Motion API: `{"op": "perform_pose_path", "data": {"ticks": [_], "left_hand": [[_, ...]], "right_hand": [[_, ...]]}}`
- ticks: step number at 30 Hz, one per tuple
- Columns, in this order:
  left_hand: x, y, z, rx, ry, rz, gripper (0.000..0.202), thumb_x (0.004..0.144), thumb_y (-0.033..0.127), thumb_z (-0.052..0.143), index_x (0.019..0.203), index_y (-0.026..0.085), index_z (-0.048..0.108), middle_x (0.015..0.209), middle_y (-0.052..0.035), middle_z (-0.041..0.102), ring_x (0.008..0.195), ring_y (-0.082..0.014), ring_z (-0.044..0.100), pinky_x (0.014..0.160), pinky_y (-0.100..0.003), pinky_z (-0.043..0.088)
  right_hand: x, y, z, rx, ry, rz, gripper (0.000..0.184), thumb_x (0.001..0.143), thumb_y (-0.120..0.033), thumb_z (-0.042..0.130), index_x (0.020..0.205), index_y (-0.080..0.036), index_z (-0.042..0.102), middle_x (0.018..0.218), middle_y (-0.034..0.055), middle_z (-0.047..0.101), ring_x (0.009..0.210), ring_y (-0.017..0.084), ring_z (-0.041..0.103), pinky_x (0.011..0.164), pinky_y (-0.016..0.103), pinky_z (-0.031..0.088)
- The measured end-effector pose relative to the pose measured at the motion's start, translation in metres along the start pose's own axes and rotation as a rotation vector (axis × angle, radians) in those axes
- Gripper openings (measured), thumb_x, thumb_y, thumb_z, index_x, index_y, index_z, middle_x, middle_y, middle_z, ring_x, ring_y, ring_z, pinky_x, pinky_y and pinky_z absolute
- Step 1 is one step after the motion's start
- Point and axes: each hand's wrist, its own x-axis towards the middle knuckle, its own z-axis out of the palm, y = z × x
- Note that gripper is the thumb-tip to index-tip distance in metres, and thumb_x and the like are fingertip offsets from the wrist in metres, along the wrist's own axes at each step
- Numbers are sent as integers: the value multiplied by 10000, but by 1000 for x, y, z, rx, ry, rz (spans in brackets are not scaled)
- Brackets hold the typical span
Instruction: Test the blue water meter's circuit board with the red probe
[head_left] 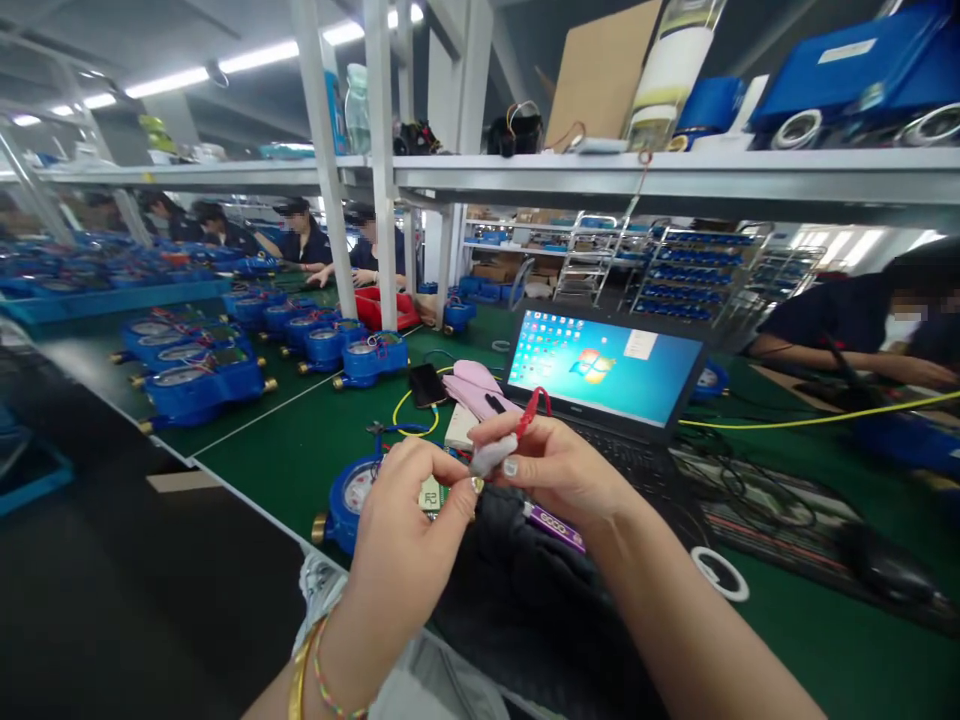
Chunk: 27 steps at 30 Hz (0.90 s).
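Observation:
My left hand [409, 525] and my right hand [551, 465] meet in front of me, both pinched on a small grey cylindrical part [491, 455] with a red wire loop [532, 408] rising from it. Just below the hands lies a blue water meter [352, 495] with a round dial and a small green circuit board beside it. A purple strip [555, 527] pokes out under my right wrist. An open laptop [607, 370] with a lit desktop screen stands right behind my hands.
Rows of blue meters [202, 375] cover the green bench to the left. A phone [427, 385], a pink case [476, 385] and a yellow cable [817, 415] lie near the laptop. Seated workers are at the back and a person at far right [862, 325]. A white tape ring [720, 573].

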Motion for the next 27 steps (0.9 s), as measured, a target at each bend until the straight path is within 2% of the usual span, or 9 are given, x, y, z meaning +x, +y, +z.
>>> {"op": "perform_pose_path", "data": {"ticks": [4,10,15,18,19,21,23,25,27], "left_hand": [[-2,-3,1,56,71,90,136,803,129,545,688,198,526,732,8,553,756,-155,511,675,-282,389],[-5,-7,5,110,115,179,134,818,113,547,711,191,525,737,2,545,761,-156,499,680,-295,387],[-9,-18,-5,171,48,233,166,883,141,456,777,190,573,790,-22,583,825,-174,524,743,-333,395],[-9,-35,-18,299,-19,268,174,910,258,464,977,196,612,980,-55,619,995,-209,529,895,-397,384],[-9,-42,-21,360,-50,268,247,886,333,519,1078,195,592,1080,-73,606,1084,-237,503,958,-433,362],[-10,-54,-24,482,-139,237,597,774,485,645,1264,182,490,1271,-122,520,1237,-307,407,1048,-517,300],[-13,-64,-23,573,-220,192,829,690,541,704,1364,180,386,1376,-157,429,1304,-344,340,1080,-567,263],[-16,-70,-19,622,-246,178,848,709,522,695,1395,175,337,1392,-174,411,1311,-333,351,1085,-561,277],[-21,-71,-15,643,-224,192,800,738,495,678,1387,165,347,1363,-177,443,1283,-312,398,1082,-534,303]], "right_hand": [[0,0,3,-53,20,-43,304,619,-301,834,876,-189,717,789,24,696,687,116,630,637,218,485],[1,9,4,-153,88,-106,200,711,-330,767,851,-200,709,759,18,683,636,112,603,615,235,480],[1,8,8,-282,223,-163,218,726,-392,736,825,-204,687,754,16,659,639,130,592,602,257,476],[0,8,14,-423,299,-212,225,705,-382,746,807,-195,673,776,27,652,674,155,599,636,286,495],[0,10,17,-459,306,-218,220,704,-370,744,810,-193,666,778,28,650,684,159,599,644,291,498],[0,14,22,-500,297,-218,202,719,-344,724,828,-190,651,771,26,645,685,160,596,633,286,496],[-1,20,26,-528,266,-203,175,751,-319,687,856,-187,640,772,25,644,679,156,597,617,277,490],[-1,26,28,-582,235,-190,135,787,-289,650,878,-190,632,781,22,646,680,150,603,618,269,485],[-2,30,29,-672,193,-202,90,817,-256,617,880,-193,623,788,18,643,686,145,604,632,265,483]]}}
